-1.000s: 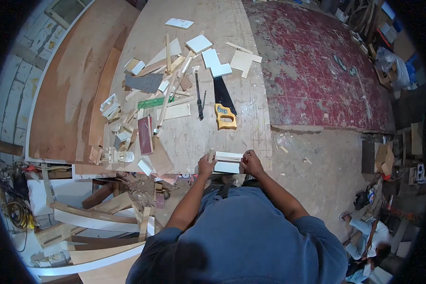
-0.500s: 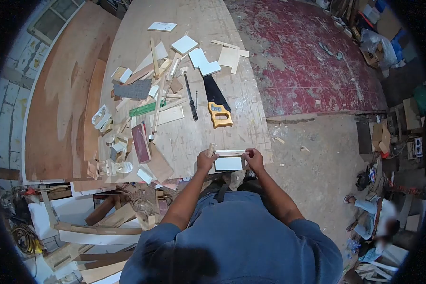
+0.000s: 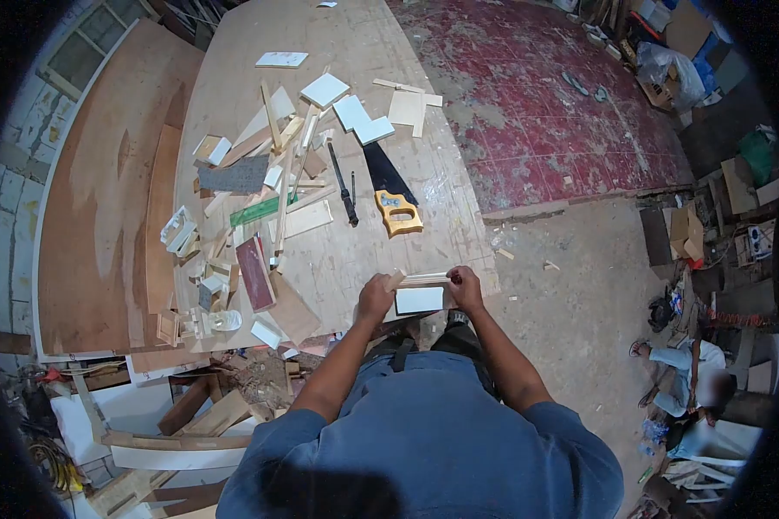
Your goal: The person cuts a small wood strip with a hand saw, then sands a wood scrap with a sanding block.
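Note:
At the near edge of the workbench, my left hand point(image 3: 376, 298) and my right hand point(image 3: 466, 290) grip the two ends of some thin pale wood strips point(image 3: 426, 279). Against the fingers of my left hand rests a short wood block point(image 3: 395, 280). Just below the strips, between my hands, lies a small white-faced board point(image 3: 420, 300). Farther up the bench is a handsaw point(image 3: 398, 212) with a yellow handle and black blade. Left of it lies a long, thin black tool point(image 3: 344, 190).
Wood offcuts, white panels point(image 3: 325, 89) and a dark red board point(image 3: 255, 272) are scattered over the left of the workbench point(image 3: 381, 251). A clear jar point(image 3: 225, 321) stands near its front left corner. At the far right a person point(image 3: 697, 381) sits low by some clutter.
Both hands keep their hold on the strips, which now look narrower and tipped more edge-on. The short block at my left hand leans further right. The whole view has shifted slightly.

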